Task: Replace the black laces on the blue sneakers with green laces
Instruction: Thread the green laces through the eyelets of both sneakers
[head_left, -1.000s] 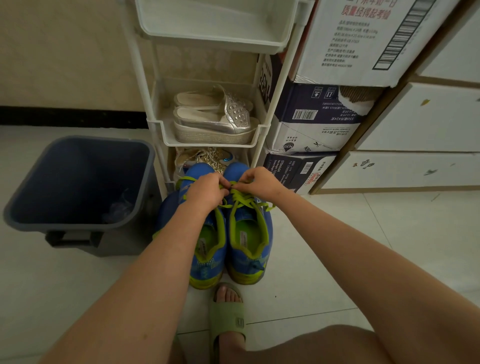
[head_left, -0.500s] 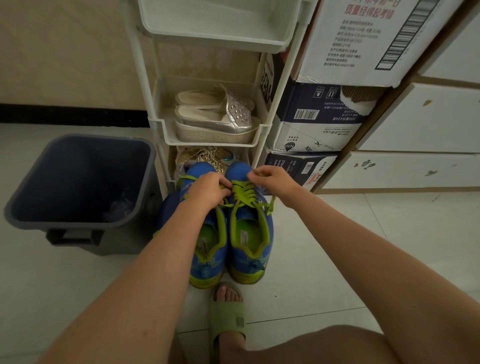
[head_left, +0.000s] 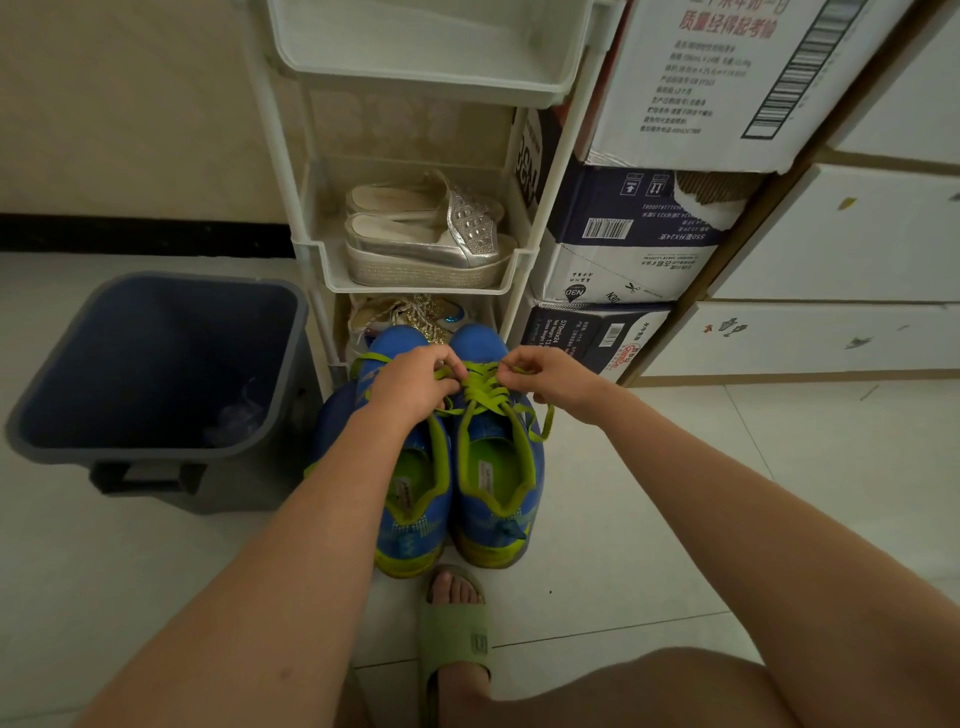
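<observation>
On the pale tiled floor (head_left: 649, 519), before a white plastic tiered rack (head_left: 415, 287) and beside a dark grey square plastic bin (head_left: 234, 483), a pair of blue mesh sneakers with yellow-green trim is shown side by side and touching, heels toward the person, toes toward the rack. The long axis of each shoe is thus directed straight away from the viewer. The right sneaker (head_left: 485, 431) is the one being worked upon; the left sneaker (head_left: 410, 540) is partly covered by the left forearm. The left hand (head_left: 415, 382) is held over the left shoe's lacing and the right hand (head_left: 556, 376) just outside the right shoe, so that the flat lime-green lace (head_left: 480, 387) is bracketed between them. One strand is pinched by the curled fingers (head_left: 447, 364) of the left hand, the other between thumb and forefinger of the right, a loose tail being left to hang down the shoe's outer side. The strands are drawn crosswise to the shoe's axis. No black lace is seen. The coming tightening or knot is judged to depend on this crosswise pull, the left hand being nearer the crossings
</observation>
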